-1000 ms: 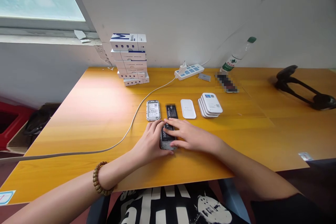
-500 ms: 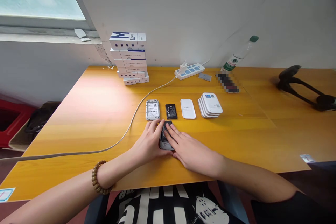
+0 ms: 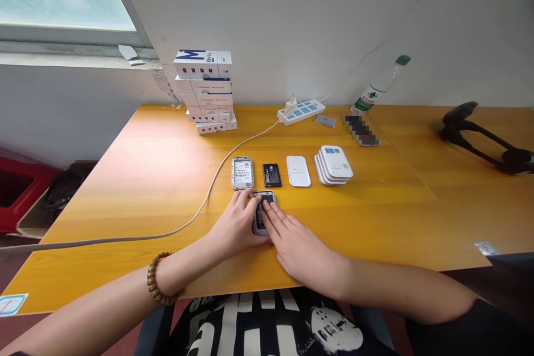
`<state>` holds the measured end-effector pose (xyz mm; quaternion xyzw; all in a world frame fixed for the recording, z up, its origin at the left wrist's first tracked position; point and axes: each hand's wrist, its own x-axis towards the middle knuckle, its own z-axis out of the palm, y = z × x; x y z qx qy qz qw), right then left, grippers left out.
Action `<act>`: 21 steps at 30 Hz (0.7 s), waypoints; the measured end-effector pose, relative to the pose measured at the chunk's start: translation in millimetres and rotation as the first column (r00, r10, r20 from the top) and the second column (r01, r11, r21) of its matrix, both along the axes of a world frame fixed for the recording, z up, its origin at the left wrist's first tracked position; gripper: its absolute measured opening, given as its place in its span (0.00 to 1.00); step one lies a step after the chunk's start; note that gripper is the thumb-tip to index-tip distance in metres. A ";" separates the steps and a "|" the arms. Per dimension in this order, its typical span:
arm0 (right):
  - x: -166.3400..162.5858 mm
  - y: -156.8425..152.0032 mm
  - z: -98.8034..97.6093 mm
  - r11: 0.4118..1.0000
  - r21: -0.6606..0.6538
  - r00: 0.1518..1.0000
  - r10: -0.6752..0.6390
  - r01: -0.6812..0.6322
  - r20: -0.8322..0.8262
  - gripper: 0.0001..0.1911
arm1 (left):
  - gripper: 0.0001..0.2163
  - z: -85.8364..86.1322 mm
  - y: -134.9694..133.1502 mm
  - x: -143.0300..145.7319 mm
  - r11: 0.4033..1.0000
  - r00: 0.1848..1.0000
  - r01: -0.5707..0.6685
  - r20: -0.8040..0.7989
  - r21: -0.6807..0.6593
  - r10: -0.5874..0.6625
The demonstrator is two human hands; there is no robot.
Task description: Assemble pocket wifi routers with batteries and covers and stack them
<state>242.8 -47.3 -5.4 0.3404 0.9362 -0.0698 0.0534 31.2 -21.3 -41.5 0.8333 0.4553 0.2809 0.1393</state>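
My left hand point(image 3: 236, 222) grips the left side of a small white pocket WiFi device point(image 3: 270, 194), its thumb along the near end. A black battery point(image 3: 260, 216) sits in the open back of this device. The fingers of my right hand point(image 3: 299, 247) lie stretched out on the battery and partly hide it. Just beyond my hands lie a second open device point(image 3: 242, 173) with a white label inside, a loose black 3000mAh battery point(image 3: 272, 176) and a white back cover point(image 3: 298, 171).
A stack of white devices point(image 3: 336, 162) is to the right. White boxes point(image 3: 208, 103) are piled at the back left. A cable point(image 3: 183, 229) crosses the table from the power strip point(image 3: 302, 112). A bottle point(image 3: 371, 94) and a black stand point(image 3: 475, 133) are farther right.
The battery has shifted toward me and down into the device, whose far rim now shows. My right hand's fingers have moved slightly nearer to me with it.
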 end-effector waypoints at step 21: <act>39.5 106.3 11.9 0.944 0.054 0.945 -0.327 0.326 0.008 0.36 | 0.49 -1.3 0.4 -9.0 0.994 0.995 0.083 -0.052 -0.073 -0.087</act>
